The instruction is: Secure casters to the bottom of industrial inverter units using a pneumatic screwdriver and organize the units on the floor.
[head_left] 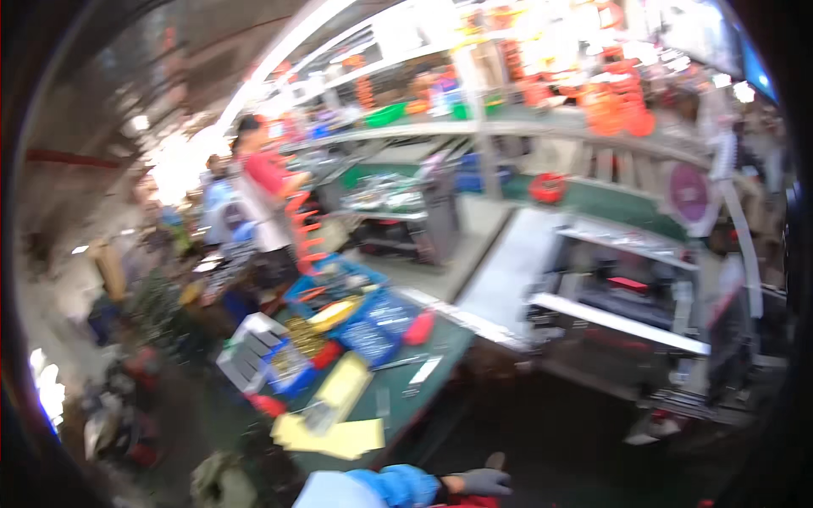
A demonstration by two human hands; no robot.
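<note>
One gloved hand [483,482] is seen at the lower edge, empty, fingers loosely extended; which hand cannot be told. Yellow sheets [334,436] lie nearby on the green bench [406,402].

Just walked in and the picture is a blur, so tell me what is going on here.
The view swings across a crowded workshop. One grey-gloved hand with a blue sleeve shows at the lower edge, holding nothing visible; which hand it is cannot be told. Nearest to it stands a green-topped workbench carrying yellow paper sheets, a blue plastic tray of small parts and a red cylindrical object. Further back on the left, a person in a red top stands at another bench.
</note>
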